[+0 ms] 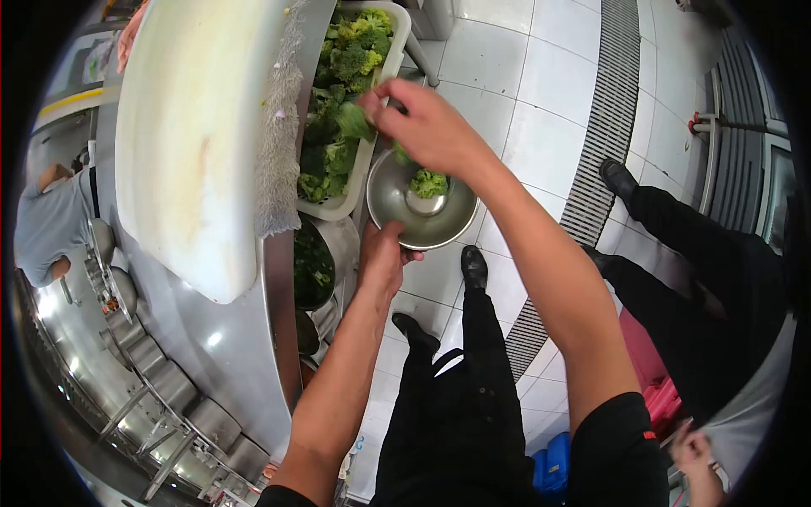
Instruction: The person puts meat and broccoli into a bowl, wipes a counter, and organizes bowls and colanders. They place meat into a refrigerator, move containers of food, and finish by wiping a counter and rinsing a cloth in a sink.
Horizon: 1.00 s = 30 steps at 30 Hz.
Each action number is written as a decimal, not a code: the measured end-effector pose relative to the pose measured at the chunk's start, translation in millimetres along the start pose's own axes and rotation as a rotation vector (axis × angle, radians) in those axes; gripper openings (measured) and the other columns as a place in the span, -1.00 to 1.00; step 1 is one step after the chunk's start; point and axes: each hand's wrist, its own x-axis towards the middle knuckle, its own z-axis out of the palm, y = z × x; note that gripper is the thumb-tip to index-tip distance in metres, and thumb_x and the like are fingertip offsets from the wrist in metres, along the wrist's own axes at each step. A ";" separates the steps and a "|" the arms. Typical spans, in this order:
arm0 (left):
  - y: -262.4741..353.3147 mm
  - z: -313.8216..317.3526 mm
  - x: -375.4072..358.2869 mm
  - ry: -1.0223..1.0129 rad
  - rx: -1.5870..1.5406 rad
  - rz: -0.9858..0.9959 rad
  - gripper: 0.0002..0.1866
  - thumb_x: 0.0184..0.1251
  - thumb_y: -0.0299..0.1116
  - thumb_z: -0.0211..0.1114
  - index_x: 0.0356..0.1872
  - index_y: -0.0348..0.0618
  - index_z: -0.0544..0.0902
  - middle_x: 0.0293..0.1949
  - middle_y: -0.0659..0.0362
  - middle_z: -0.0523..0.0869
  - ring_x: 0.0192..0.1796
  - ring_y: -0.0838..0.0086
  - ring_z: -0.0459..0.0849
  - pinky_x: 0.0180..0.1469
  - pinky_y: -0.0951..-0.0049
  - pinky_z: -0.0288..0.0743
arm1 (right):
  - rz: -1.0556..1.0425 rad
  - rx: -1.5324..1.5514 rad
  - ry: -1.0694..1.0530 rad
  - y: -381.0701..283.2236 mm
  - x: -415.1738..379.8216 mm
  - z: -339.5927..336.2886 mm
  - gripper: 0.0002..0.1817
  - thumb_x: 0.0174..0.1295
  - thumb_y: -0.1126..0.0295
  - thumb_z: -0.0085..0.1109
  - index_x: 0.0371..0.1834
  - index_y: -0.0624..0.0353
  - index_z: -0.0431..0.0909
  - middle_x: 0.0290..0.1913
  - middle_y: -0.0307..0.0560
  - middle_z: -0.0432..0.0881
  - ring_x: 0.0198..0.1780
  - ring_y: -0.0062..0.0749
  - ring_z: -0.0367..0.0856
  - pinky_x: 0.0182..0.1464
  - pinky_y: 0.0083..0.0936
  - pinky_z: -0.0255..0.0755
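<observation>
Steel bowl [443, 225]: beside the white tub [364, 173], one green floret [429, 183] inside.
Left hand [384, 258]: clamped on the bowl's rim, thumb inside.
Right hand [420, 127]: at the tub's broccoli [348, 61]; fingertips blurred, cannot tell whether closed.

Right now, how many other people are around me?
2: one person in a grey top to your left, past the metal counter, and another person in black trousers to your right. Others may be hidden.
</observation>
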 end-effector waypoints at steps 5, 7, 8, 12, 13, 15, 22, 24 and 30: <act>-1.6 -1.8 2.7 -0.026 -0.068 0.024 -0.64 0.17 -0.48 -0.01 0.03 -0.21 0.40 -0.26 0.08 0.60 -0.47 0.40 0.60 -0.62 0.45 0.42 | -0.413 -0.647 0.048 30.9 -51.4 8.0 -0.78 0.15 0.31 0.12 -0.16 0.10 0.56 -0.14 -0.10 0.58 -0.13 -0.20 0.55 -0.17 -0.32 0.47; -6.1 -6.3 6.6 -0.078 -0.077 0.036 -0.65 0.18 -0.48 -0.01 0.03 -0.21 0.40 -0.25 0.09 0.61 -0.46 0.41 0.61 -0.62 0.45 0.42 | -0.486 -0.752 0.094 19.3 -43.7 16.4 -0.77 0.13 0.31 0.13 -0.15 0.09 0.56 -0.15 -0.12 0.58 -0.10 -0.19 0.54 -0.14 -0.30 0.48; -7.3 -5.9 5.5 -0.075 -0.074 0.039 -0.65 0.18 -0.48 -0.01 0.03 -0.21 0.40 -0.25 0.09 0.61 -0.46 0.41 0.61 -0.62 0.45 0.42 | -0.483 -0.783 0.162 8.9 -28.0 24.5 -0.77 0.12 0.32 0.14 -0.15 0.09 0.57 -0.16 -0.11 0.58 -0.08 -0.18 0.54 -0.11 -0.29 0.48; -7.2 -0.1 -2.6 -0.043 -0.077 0.040 -0.66 0.19 -0.46 -0.02 0.02 -0.21 0.42 -0.24 0.10 0.62 -0.43 0.44 0.61 -0.60 0.48 0.46 | -0.523 -0.953 0.153 9.4 41.3 47.9 -0.74 0.07 0.33 0.17 -0.16 0.13 0.59 -0.16 -0.08 0.58 -0.07 -0.18 0.54 -0.10 -0.30 0.49; -6.6 -0.6 -2.3 -0.055 -0.061 0.039 -0.66 0.19 -0.43 -0.01 0.02 -0.20 0.45 -0.24 0.11 0.63 -0.42 0.46 0.62 -0.58 0.51 0.49 | -0.526 -0.954 0.155 9.5 43.3 46.9 -0.74 0.07 0.33 0.17 -0.16 0.13 0.59 -0.16 -0.08 0.58 -0.07 -0.18 0.54 -0.10 -0.30 0.49; -3.8 -0.4 -5.2 -0.050 -0.063 0.042 -0.67 0.20 -0.43 -0.01 0.01 -0.20 0.45 -0.24 0.11 0.63 -0.42 0.46 0.62 -0.58 0.51 0.48 | -0.489 -0.767 0.144 5.1 45.2 44.4 -0.69 0.02 0.29 0.22 -0.16 0.17 0.60 -0.16 -0.06 0.58 -0.09 -0.20 0.54 -0.15 -0.32 0.50; 5.4 -5.5 -8.7 -0.067 -0.067 0.015 -0.68 0.19 -0.46 0.00 0.01 -0.18 0.42 -0.24 0.12 0.64 -0.43 0.45 0.60 -0.58 0.47 0.44 | -0.375 -0.531 0.011 22.5 -58.5 3.5 -0.66 0.02 0.15 0.24 -0.19 0.09 0.63 -0.20 -0.08 0.58 -0.12 -0.18 0.54 -0.09 -0.29 0.48; 3.4 -7.8 -7.9 -0.060 -0.044 0.015 -0.67 0.19 -0.46 0.00 0.02 -0.17 0.42 -0.23 0.12 0.63 -0.43 0.46 0.60 -0.57 0.47 0.44 | -0.491 -0.756 -0.099 25.6 -62.9 5.2 -0.68 0.03 0.15 0.23 -0.22 0.09 0.63 -0.25 -0.11 0.58 -0.18 -0.19 0.54 -0.12 -0.29 0.49; -8.1 -3.5 -9.4 -0.023 -0.052 0.084 -0.67 0.20 -0.43 -0.01 0.00 -0.20 0.47 -0.28 0.14 0.64 -0.47 0.51 0.60 -0.63 0.55 0.44 | -0.319 -0.986 0.173 3.9 14.4 27.3 -0.67 0.04 0.19 0.25 -0.13 0.06 0.62 -0.17 -0.08 0.63 -0.16 -0.11 0.59 -0.12 -0.29 0.48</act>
